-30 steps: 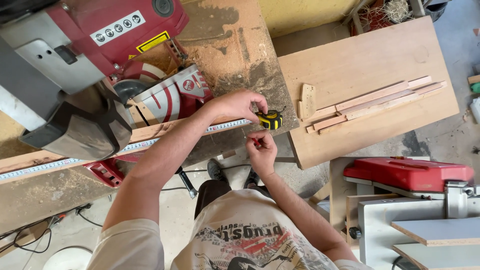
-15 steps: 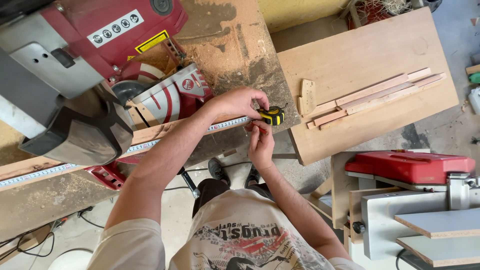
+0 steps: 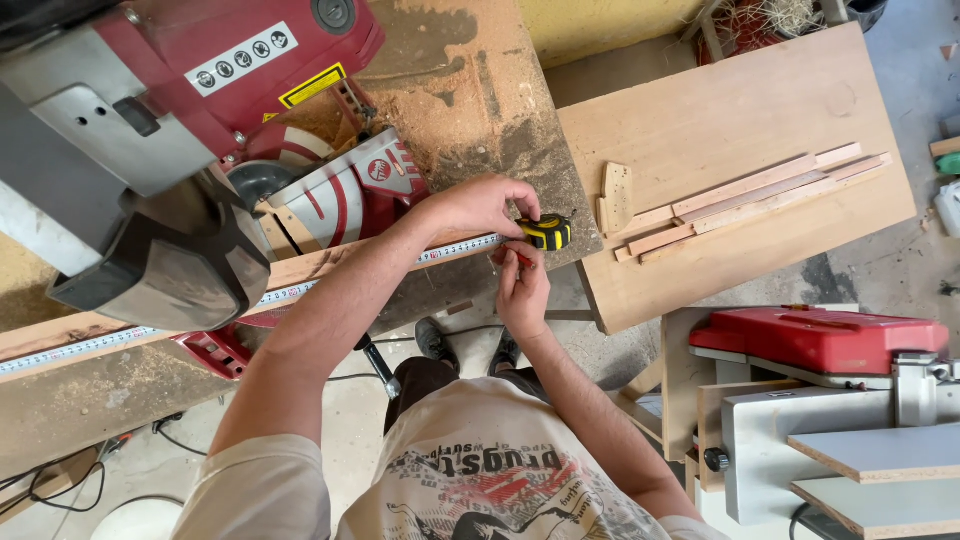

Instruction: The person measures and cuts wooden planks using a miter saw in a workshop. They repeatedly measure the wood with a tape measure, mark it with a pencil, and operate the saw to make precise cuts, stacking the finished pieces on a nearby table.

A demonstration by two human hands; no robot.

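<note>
The left hand (image 3: 480, 205) grips the tape measure case (image 3: 547, 231) at the board (image 3: 300, 270) end; right-hand fingers (image 3: 515, 262) pinch a pencil. Loosening that grip risks tape recoil, shifting the mark.

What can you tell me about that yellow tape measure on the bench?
The tape measure has a small yellow and black case, gripped by the left hand at the sawdusty bench edge. Its white blade is pulled out far to the left, lying flat along a long wooden board and passing under the red saw. The right hand pinches something small and red beside the case.
</note>
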